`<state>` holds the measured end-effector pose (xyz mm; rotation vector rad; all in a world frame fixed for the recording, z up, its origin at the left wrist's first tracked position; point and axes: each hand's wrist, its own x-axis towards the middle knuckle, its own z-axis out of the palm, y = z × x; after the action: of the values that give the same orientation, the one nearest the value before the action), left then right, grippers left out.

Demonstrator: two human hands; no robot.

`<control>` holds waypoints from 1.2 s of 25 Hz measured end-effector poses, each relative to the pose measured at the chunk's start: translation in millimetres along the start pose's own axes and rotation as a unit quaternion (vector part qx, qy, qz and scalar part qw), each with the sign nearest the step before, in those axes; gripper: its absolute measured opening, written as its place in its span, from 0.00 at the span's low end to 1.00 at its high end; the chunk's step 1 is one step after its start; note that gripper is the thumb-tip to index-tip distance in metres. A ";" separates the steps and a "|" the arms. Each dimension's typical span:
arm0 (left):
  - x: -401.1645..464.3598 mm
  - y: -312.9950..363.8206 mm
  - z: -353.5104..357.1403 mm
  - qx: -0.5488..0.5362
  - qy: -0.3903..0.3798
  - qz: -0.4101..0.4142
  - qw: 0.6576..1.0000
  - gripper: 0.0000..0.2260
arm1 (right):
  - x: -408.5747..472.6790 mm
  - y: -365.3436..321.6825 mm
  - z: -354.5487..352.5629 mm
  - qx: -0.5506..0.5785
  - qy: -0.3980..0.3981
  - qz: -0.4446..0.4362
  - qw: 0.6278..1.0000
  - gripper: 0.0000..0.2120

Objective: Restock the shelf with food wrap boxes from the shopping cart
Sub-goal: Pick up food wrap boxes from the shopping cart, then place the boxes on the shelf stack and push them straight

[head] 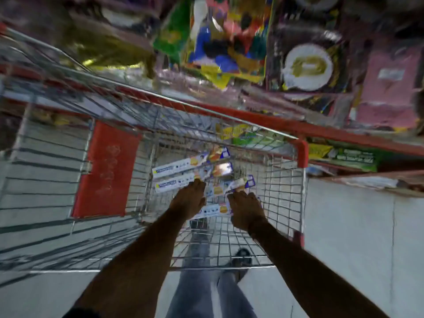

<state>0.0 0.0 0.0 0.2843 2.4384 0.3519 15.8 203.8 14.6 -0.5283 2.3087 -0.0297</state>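
Note:
Several long white-and-blue food wrap boxes (181, 167) lie on the bottom of the wire shopping cart (284, 203). My left hand (190, 199) reaches down into the cart, its fingertips touching the second box (174, 184). My right hand (245, 211) is beside it, fingers against the end of a tilted box (243, 182). Another box (214, 210) lies between and partly under both hands. The view is blurred, so neither grip is plain. The shelf (344, 143) with its red edge runs just beyond the cart.
The cart's red child-seat flap (105, 171) is at the left and its red corner (302, 152) at the right. Colourful packaged goods (229, 42) fill the upper shelves. My legs and a shoe (241, 255) show through the wire floor above the pale tiles.

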 end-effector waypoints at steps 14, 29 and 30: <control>28.0 9.8 10.4 0.092 0.021 0.019 0.995 0.28 | 16.8 -11.3 25.8 -0.098 0.071 -0.027 0.992 0.17; -139.0 134.5 -285.1 0.052 0.194 0.040 0.979 0.25 | -213.7 16.3 -225.4 -0.016 0.291 -0.058 0.955 0.20; -145.3 146.6 -307.9 0.052 0.208 0.043 0.976 0.25 | -232.9 19.5 -246.1 -0.013 0.303 -0.058 0.951 0.19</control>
<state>-66.9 40.7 362.3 0.3938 2.8679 0.3504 -13.1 277.4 344.7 -0.7471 2.8713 -0.2488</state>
